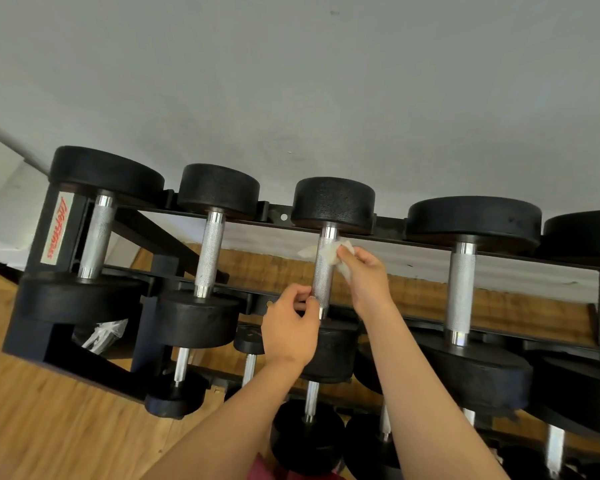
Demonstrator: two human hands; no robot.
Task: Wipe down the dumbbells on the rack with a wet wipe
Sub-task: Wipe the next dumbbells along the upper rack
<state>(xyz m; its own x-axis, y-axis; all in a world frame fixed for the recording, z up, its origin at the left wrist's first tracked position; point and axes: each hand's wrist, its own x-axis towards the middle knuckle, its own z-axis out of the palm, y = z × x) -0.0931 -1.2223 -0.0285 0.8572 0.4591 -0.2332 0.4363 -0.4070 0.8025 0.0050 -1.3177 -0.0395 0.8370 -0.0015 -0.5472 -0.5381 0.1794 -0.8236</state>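
Dumbbell: third from the left on the top tier, near mid-view; its handle [323,275] runs from 12 to 6 o'clock between two black heads [333,202].
Wet wipe [326,252]: white and crumpled, partly wrapped round the handle's 12 o'clock end, just below the far head.
Right hand [364,275]: fingers curled, pinching the wipe against the handle from its 3 o'clock side.
Left hand [290,323]: thumb and fingertips pinch the handle's 6 o'clock end, apparently steadying it.
Doing it well: I'd close the wipe fully round the bar, then twist while sliding toward 6 o'clock; the left hand will likely need to give way so that end gets cleaned too.
Textures: knurled steel in the middle, likely to snag and shred a thin wipe; smooth polished collars; matte, pebbled disc heads.
Neighbours [208,258]: similar dumbbells at 9 and 3 o'clock, well apart.
Rack [39,258]: black metal frame, with a white label [57,232] in red lettering at 9 o'clock.
Beyond: wood-plank floor [49,393] at 7 o'clock, pale grey wall [291,81] at 12.
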